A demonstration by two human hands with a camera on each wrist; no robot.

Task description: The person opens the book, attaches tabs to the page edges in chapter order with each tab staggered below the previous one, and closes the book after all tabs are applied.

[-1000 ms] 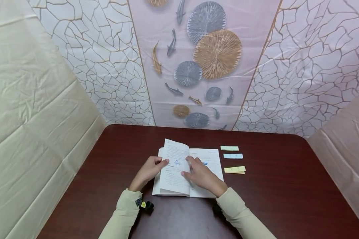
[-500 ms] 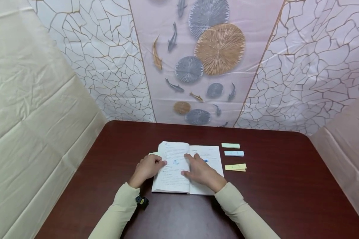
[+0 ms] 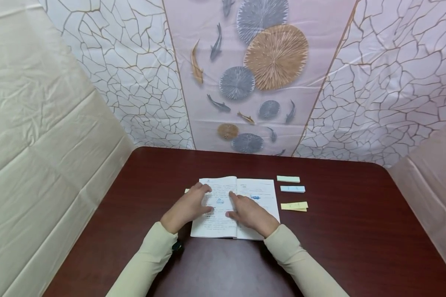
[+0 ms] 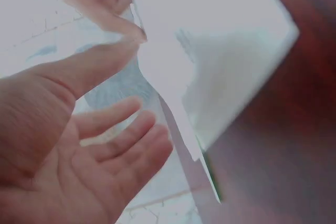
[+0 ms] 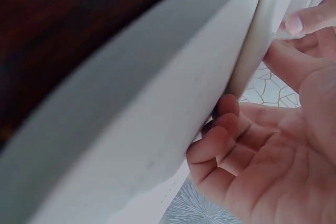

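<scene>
An open book [image 3: 261,189] with printed text and small blue pictures lies on the table in the head view. My left hand [image 3: 187,207] is over the outer edge of its left page [image 3: 217,227], thumb and fingers spread apart. In the left wrist view, the left thumb [image 4: 100,64] reaches to the paper and the other fingers extend beside the book. My right hand [image 3: 253,213] rests across the centre fold, index finger and thumb on the left page. The right wrist view shows its other fingers [image 5: 212,145] bent against the paper.
Right of the book lie three paper strips: a green one [image 3: 288,179], a blue one [image 3: 292,189] and a yellow one [image 3: 294,206]. A small pale-yellow tab [image 3: 186,190] shows at the book's left edge. Fabric walls surround the dark red table [image 3: 342,231].
The raised left-hand pages have come down flat. My left hand has let go of the page edge and spread its fingers over the left page. The right hand has stayed nearly in place.
</scene>
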